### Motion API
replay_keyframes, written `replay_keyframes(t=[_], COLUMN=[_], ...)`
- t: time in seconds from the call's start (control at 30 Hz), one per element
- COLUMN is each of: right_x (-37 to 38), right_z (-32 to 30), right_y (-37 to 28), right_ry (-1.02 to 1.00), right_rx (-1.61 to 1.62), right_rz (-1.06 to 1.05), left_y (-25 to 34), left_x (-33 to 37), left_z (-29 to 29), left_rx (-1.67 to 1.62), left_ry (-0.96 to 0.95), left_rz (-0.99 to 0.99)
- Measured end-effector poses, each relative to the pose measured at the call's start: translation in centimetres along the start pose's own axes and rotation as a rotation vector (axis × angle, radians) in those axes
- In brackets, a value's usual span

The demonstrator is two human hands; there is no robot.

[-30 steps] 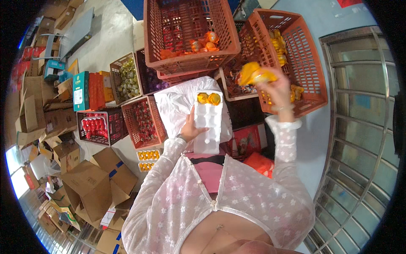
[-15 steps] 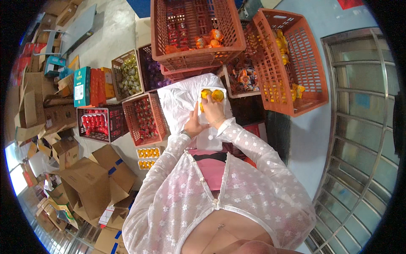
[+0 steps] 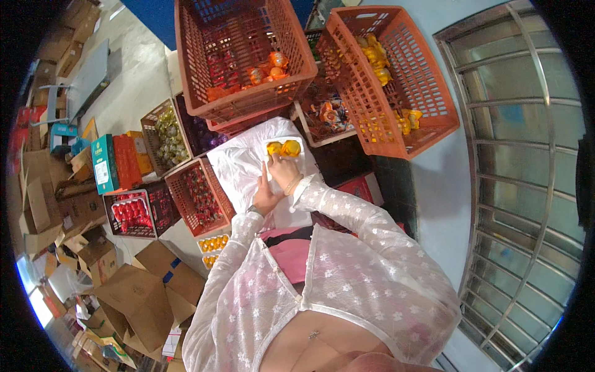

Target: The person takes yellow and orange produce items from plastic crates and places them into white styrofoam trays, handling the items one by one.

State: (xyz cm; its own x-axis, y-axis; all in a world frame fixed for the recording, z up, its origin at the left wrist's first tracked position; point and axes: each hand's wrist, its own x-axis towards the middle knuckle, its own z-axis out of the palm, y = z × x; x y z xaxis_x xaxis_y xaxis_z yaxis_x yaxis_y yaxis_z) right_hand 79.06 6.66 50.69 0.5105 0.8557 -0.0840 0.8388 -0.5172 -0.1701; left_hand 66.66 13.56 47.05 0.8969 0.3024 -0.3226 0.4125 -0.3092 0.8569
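A shallow white tray (image 3: 302, 159) lies on a surface covered in white plastic sheeting (image 3: 235, 162). Round yellow-wrapped balls (image 3: 291, 147) sit at its far end. My right hand (image 3: 287, 175) reaches over the tray, fingers curled down at the left-hand ball; the hand hides the tray's middle. Along the tray's left edge rests my left hand (image 3: 266, 198), fingers stretched forward and thumb apart, touching the side.
Orange crates stand ahead: one (image 3: 248, 93) with orange-wrapped balls, another (image 3: 396, 80) with yellow packs. Crates of red (image 3: 201, 195) and green (image 3: 170, 139) wrapped pieces are at left. Cardboard boxes (image 3: 136, 304) lie lower left; a barred window (image 3: 520, 173) is at right.
The whole view has shifted, so the crates and tray appear farther left. My right hand has drawn slightly nearer, uncovering more of the yellow balls. My left hand stays by the tray's edge.
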Motion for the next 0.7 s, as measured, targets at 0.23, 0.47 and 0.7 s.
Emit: replay_keyframes(t=[0.23,0.47,0.7], right_x=[-1.3,-2.3,-2.8], right_z=[-12.3,-22.5,-11.0], right_y=[6.9,28.9,37.6], right_ry=[0.009,0.316,-0.9], right_rx=[0.837,0.456,-0.186], right_rz=[0.204,0.875,0.795], left_y=[1.2,1.7,3.3], left_x=[0.3,0.1,0.5], left_z=[0.0,-0.3,-1.1], left_rx=[0.04,0.014,-0.048], left_ry=[0.029,0.002,-0.073], left_rz=[-0.001,-0.022,-0.119])
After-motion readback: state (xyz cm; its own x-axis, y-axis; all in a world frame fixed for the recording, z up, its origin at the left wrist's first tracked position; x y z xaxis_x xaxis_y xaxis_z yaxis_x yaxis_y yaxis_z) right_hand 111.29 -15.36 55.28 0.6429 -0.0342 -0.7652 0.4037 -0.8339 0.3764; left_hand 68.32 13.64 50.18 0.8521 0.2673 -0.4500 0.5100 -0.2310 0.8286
